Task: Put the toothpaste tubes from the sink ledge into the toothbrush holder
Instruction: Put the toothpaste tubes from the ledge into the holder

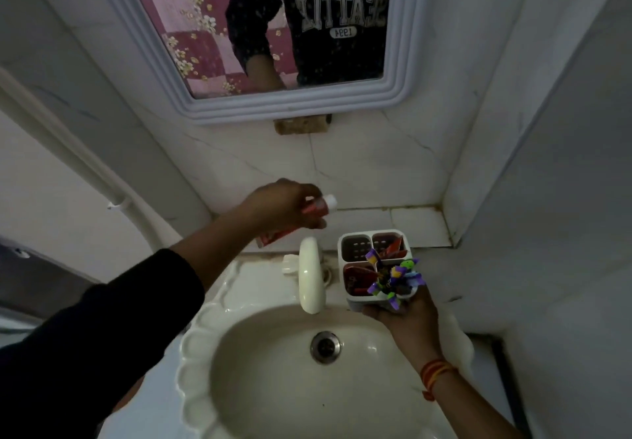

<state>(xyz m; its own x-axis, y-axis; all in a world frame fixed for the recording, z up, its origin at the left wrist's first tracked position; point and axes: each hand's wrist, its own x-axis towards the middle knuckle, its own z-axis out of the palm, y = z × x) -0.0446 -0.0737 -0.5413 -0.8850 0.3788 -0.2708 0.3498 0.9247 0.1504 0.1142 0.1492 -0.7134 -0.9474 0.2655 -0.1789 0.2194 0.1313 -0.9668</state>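
Observation:
My left hand (285,204) grips a red toothpaste tube (316,206) with a white cap, raised above the sink ledge (420,223) and left of the holder. The tube's flat end shows below my wrist. My right hand (405,313) holds the white toothbrush holder (355,238) from underneath, over the sink's right rim. The holder has four compartments. Red tubes stick out of the back right and front left ones. Several purple and green toothbrushes fill the front right one. The back left compartment looks empty.
A cream tap (310,276) stands between my hands at the back of the basin (260,370), whose drain (325,347) lies below. A framed mirror (393,96) hangs on the tiled wall above. A wall corner rises at the right.

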